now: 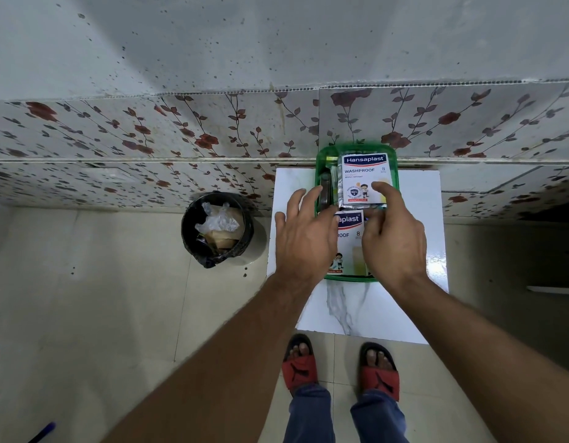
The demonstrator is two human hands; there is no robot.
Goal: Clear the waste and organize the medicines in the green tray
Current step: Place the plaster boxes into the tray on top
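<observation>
A green tray (pixel 321 156) sits on a white marble-patterned table (pixel 353 308) against the wall. Two white Hansaplast plaster packs lie in it: the far pack (pixel 361 177) and the near pack (pixel 351 241). Dark and silvery medicine strips (pixel 327 187) stand along the tray's left side. My left hand (pixel 304 238) hovers over the tray's left edge with fingers spread, holding nothing. My right hand (pixel 393 238) rests over the tray's right half, its index finger on the far pack and thumb near the seam between the packs. Both hands hide parts of the near pack.
A black bin (pixel 217 230) lined with a bag stands on the floor left of the table, holding clear plastic and brown paper waste. The flower-patterned tiled wall (pixel 180 129) runs behind. My feet in red sandals (pixel 340 369) are at the table's front edge.
</observation>
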